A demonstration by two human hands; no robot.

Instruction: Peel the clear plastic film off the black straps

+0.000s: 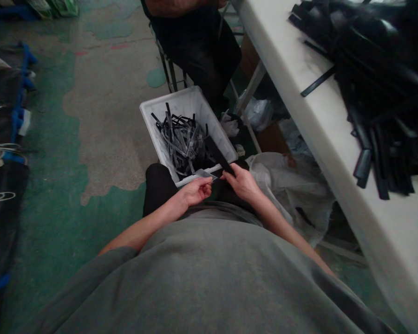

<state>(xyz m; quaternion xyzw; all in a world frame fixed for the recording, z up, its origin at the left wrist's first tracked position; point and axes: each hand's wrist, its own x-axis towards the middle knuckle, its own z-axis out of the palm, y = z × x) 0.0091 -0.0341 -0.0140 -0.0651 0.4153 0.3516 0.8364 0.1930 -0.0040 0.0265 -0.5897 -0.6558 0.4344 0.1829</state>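
Note:
My right hand (pixel 244 183) is closed around the lower end of a flat black strip (pixel 218 156), which slants up and left over the edge of the bin. Pinched in the fingers of my left hand (pixel 196 191) is a small piece of clear plastic film (pixel 205 174). The two hands are close together, just above my lap. In front of them stands a white plastic bin (pixel 151 131), partly filled with a tangle of black and clear-wrapped strips (pixel 184 139).
To the right runs a long white table (pixel 292 99) with a heap of black strips (pixel 386 60). A seated person (pixel 202 46) is beyond the bin. Under the table lie a whitish sack (pixel 282 181) and plastic bags (pixel 259 113). Blue-edged pallets (pixel 17 113) with dark goods line the left.

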